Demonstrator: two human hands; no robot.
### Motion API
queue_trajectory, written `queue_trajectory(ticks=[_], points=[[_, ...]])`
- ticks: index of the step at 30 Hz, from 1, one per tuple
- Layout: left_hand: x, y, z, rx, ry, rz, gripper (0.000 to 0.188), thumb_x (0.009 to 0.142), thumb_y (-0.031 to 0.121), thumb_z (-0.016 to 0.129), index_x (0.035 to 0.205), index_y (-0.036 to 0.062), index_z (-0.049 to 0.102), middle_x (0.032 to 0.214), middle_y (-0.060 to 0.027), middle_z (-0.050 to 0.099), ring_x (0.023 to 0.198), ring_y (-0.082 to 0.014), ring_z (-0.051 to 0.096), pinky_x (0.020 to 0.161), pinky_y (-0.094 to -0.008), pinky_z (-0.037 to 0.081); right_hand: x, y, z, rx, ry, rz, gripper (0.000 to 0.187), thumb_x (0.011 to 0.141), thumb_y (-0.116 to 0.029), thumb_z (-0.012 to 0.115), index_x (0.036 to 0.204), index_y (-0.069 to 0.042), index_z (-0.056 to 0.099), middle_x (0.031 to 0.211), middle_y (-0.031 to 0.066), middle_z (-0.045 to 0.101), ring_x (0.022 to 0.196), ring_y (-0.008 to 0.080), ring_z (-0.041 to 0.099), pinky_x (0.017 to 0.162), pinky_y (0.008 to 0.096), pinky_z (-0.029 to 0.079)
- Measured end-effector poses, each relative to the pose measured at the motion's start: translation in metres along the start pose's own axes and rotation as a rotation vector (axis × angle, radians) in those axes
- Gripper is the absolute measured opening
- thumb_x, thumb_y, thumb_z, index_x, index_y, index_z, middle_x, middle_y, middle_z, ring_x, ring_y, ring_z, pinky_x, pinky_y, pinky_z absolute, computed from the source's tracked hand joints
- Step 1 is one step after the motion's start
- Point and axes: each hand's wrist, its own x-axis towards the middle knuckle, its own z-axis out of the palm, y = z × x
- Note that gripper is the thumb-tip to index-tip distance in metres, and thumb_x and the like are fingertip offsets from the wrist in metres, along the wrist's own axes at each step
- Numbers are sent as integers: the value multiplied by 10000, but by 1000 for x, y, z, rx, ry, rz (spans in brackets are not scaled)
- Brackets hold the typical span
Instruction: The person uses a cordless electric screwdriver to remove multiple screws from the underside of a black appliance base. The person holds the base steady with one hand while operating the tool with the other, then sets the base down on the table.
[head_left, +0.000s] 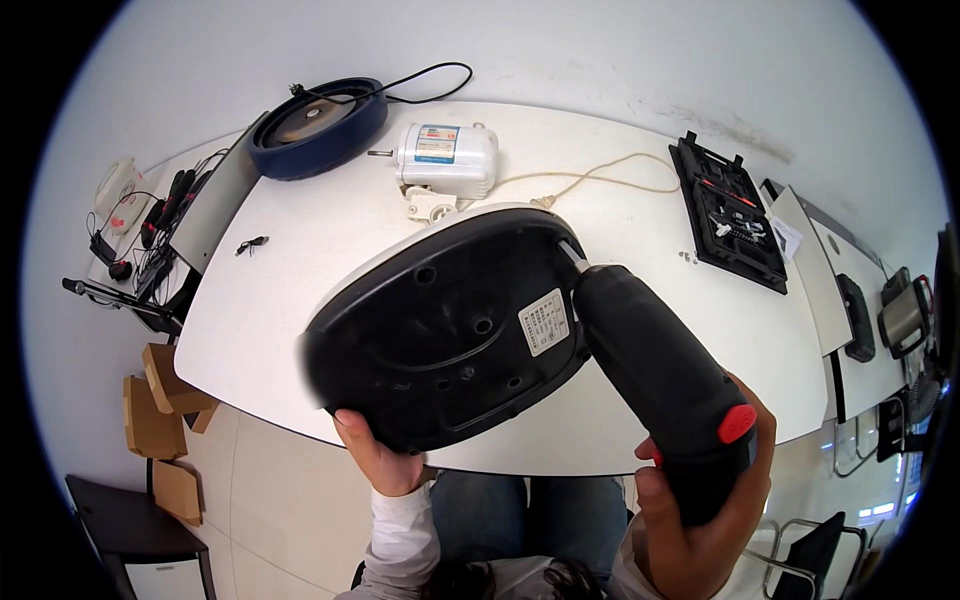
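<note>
My left hand (378, 455) grips the lower left edge of an oval appliance base (450, 350), tilted so its black underside faces me. Several screw holes and a pale label (544, 323) show on that underside. Wrapped round the handle of a black cordless screwdriver (650, 350) with red buttons is my right hand (700, 520). The tool's bit (572, 254) points into the upper right part of the base; whether it sits in a screw hole, I cannot tell. Behind the base lies a white motor housing (447, 160) with a metal shaft and a pale cord.
A dark blue round fan part (318, 127) with a black cable stands at the back left. An open black tool case (730, 215) lies at the right, small screws (688, 258) beside it. A short black cable (252, 245) rests on the left of the white table (270, 330).
</note>
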Motion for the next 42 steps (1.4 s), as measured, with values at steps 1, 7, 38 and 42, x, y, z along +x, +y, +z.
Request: queue_trajectory(ticks=[1,7,38,42], points=[[0,0,0,0,-1,-3,595,934,498,451,1386,126,350,1352,-91,462,1176,-274,507,979,-400,439,0,0,-2,-32,-37,-58,554,800,-181,723,1237,-12,426,791,109,634,662,168,622,620,245,484],[0,1,2,-13,30,-12,594,933,495,455,1388,130,347,1359,-92,454,1182,-277,502,983,-404,436,-1,-1,0,-18,-39,-38,549,799,-177,724,1230,-13,425,783,102,632,667,169,618,646,253,484],[-2,7,19,-77,103,-45,622,922,522,454,1390,128,345,1367,-90,445,1182,-286,506,977,-421,454,3,2,0,32,-77,18,731,754,-236,746,1306,51,362,975,241,625,797,301,675,743,347,536],[-3,9,21,-69,109,-49,637,921,526,452,1394,116,335,1374,-94,435,1198,-286,487,1001,-432,425,-2,5,1,122,-55,166,749,734,-297,738,1291,42,370,973,238,628,907,293,661,846,364,496]])
